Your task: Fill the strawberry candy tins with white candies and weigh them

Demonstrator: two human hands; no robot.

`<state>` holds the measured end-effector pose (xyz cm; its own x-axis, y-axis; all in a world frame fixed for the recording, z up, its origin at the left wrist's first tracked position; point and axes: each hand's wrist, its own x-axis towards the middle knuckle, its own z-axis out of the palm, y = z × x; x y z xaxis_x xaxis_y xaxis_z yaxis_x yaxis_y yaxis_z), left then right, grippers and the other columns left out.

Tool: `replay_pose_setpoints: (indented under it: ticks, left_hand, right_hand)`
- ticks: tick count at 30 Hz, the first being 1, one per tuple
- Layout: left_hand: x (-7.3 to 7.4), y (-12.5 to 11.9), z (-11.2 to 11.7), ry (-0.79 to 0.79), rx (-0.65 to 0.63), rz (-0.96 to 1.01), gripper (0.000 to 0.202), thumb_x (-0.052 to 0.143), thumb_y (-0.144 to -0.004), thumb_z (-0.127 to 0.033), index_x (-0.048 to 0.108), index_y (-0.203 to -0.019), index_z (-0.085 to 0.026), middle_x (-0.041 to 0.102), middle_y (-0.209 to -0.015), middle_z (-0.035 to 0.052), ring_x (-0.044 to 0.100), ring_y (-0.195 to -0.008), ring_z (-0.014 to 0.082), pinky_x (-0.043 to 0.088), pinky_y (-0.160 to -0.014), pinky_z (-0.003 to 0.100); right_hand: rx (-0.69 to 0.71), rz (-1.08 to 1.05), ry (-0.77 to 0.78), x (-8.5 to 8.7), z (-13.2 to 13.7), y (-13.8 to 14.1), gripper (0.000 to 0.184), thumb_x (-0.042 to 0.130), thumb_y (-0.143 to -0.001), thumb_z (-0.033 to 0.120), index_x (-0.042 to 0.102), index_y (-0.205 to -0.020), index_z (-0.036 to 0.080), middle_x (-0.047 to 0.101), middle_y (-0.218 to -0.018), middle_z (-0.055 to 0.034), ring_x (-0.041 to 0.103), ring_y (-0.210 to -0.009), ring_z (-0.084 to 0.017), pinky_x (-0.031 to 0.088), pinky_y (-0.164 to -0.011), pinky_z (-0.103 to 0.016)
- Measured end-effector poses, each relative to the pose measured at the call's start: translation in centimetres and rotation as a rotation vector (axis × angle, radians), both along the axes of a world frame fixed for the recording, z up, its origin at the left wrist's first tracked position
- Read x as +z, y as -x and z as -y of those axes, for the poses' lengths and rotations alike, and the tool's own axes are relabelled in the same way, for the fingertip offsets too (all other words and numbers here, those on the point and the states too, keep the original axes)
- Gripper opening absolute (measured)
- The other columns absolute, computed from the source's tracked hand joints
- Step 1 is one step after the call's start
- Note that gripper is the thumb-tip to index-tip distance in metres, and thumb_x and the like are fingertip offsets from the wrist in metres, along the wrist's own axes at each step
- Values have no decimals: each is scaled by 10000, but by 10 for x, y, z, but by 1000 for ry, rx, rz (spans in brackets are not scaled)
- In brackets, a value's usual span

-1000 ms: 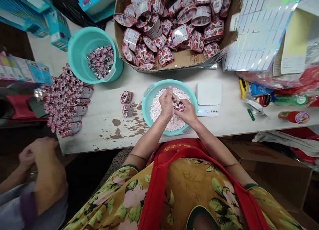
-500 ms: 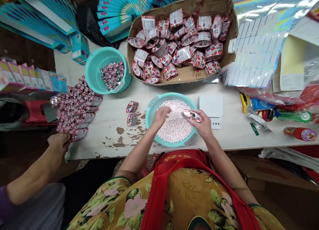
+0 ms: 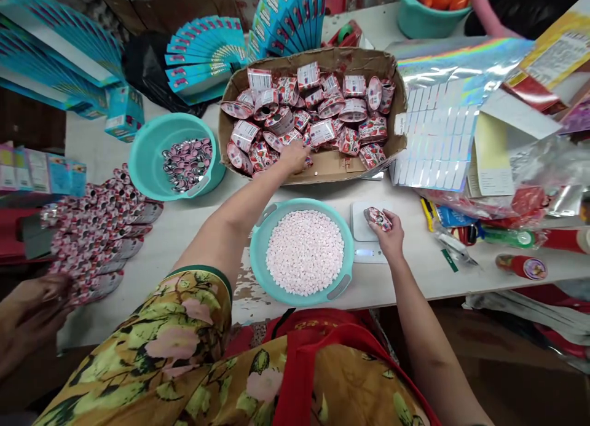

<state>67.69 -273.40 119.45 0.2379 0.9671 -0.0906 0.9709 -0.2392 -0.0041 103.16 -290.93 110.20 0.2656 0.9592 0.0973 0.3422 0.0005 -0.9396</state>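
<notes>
My left hand (image 3: 294, 157) reaches into the cardboard box (image 3: 332, 165) and closes on one of the several strawberry-printed tins (image 3: 322, 133) at the box's front edge. My right hand (image 3: 389, 232) is wrapped round one small strawberry tin (image 3: 377, 217), holding it on the white scale (image 3: 364, 229). A teal basin (image 3: 262, 254) of small pink and white candies (image 3: 304, 251) sits between my arms near the table's front edge.
A teal bucket (image 3: 142, 161) of metal lids stands at the left. Stacked tins (image 3: 92, 223) lie at the far left, where another person's hand (image 3: 27, 309) works. Label sheets (image 3: 436, 146), packets and blue boxes (image 3: 207, 51) crowd the right and back.
My left hand left the candy basin and stretched forward into the cardboard box. My right hand carried the tin right onto the scale. The view shifted forward.
</notes>
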Motion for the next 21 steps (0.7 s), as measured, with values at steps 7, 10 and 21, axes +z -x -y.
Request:
replay_pose_setpoints:
  ticks: [7, 10, 21]
  left_hand:
    - [-25, -30, -11, 176, -454, -140, 310, 491, -865, -122, 754, -1025, -156, 748, -1093, 173, 674, -1007, 246, 450, -827, 334]
    - [-7, -23, -2, 84, -321, -65, 275, 516, -845, -136, 751, -984, -107, 752, -1023, 195, 680, -914, 255, 435, -761, 337]
    - [76, 20, 133, 308, -245, 476, 285, 618, -876, -424, 716, -994, -184, 732, -930, 56, 641, -809, 177, 450, -753, 297]
  right_hand:
    - [-134, 121, -143, 19, 30, -13, 523, 738, -776, 471, 612, -1223, 231, 538, -1400, -134, 564, -1294, -259, 547, -983, -451]
    - [-171, 79, -125, 26, 43, -20, 471, 749, -769, 456, 645, -1158, 211, 568, -1359, -142, 596, -1253, -260, 567, -952, -447]
    - [-270, 84, -43, 29, 73, -41, 398, 740, -757, 441, 687, -1070, 201, 636, -1257, -124, 646, -1131, -253, 587, -884, -456]
